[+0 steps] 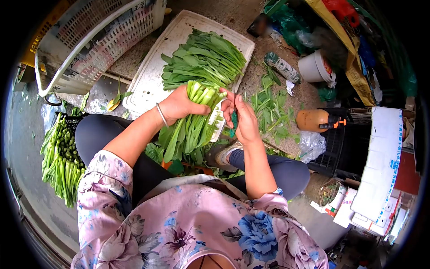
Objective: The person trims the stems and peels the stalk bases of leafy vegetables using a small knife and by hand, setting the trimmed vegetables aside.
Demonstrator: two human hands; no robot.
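My left hand (182,106), with a bangle on its wrist, is wrapped round a bunch of leafy greens (188,132), its cut stem ends up and leaves hanging toward my lap. Close to the right side of the stems, my right hand (239,112) is closed, thumb and fingers pinched near the stalk ends. Something thin and dark green (234,122) hangs from its fingers; I cannot make out exactly what it is. More greens (201,58) lie in a pile on a white board (150,74) just beyond my hands.
A white plastic basket (101,42) stands at the upper left. Bundled greens (62,161) sit in a dark crate at the left. Loose leaves (271,110) litter the ground. Toward the right are a white bucket (315,66), an orange sprayer bottle (312,120) and a white foam box (378,163).
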